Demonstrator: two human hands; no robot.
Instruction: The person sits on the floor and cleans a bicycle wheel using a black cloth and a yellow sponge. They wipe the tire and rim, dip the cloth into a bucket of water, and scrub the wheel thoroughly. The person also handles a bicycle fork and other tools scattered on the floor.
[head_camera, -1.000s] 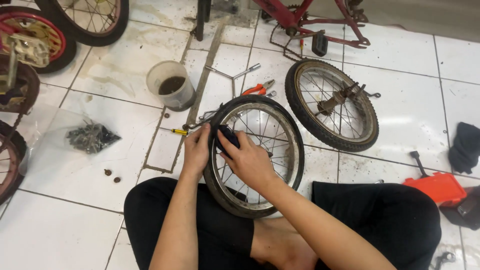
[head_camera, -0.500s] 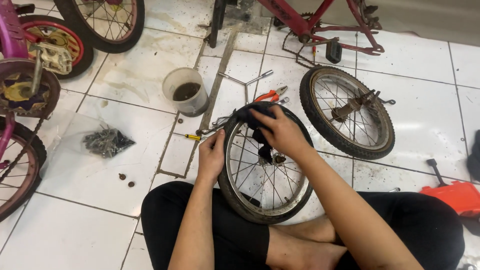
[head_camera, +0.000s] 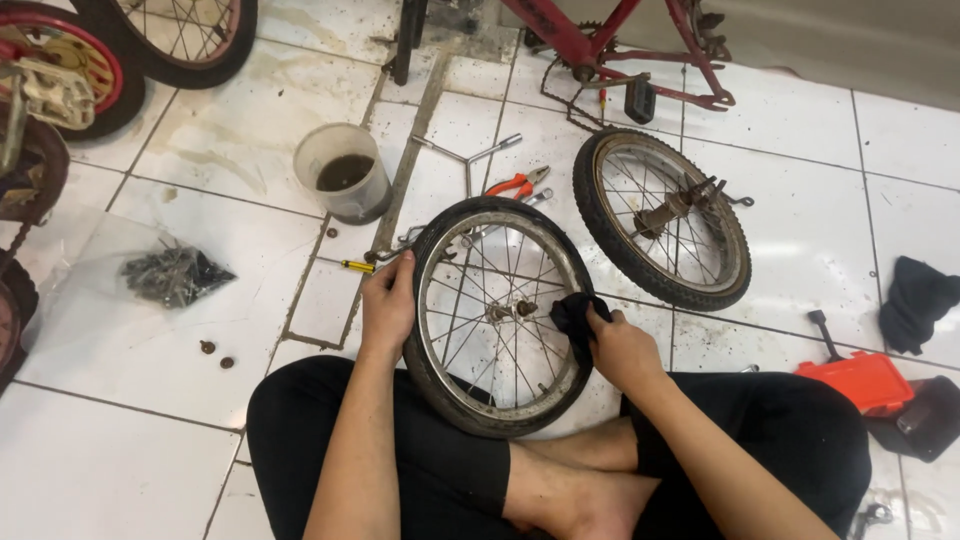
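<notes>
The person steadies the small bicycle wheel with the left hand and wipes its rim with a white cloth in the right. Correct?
Not quite: in the head view the cloth in the right hand is black. The left hand does steady the bicycle wheel.

Right hand (head_camera: 622, 350): now at the right side of the wheel (head_camera: 500, 315), down from the top of the rim. Black cloth (head_camera: 575, 312): carried along with it, now pressed against the right-hand rim near the hub. Left hand (head_camera: 388, 305): now lower on the left side of the tyre.
</notes>
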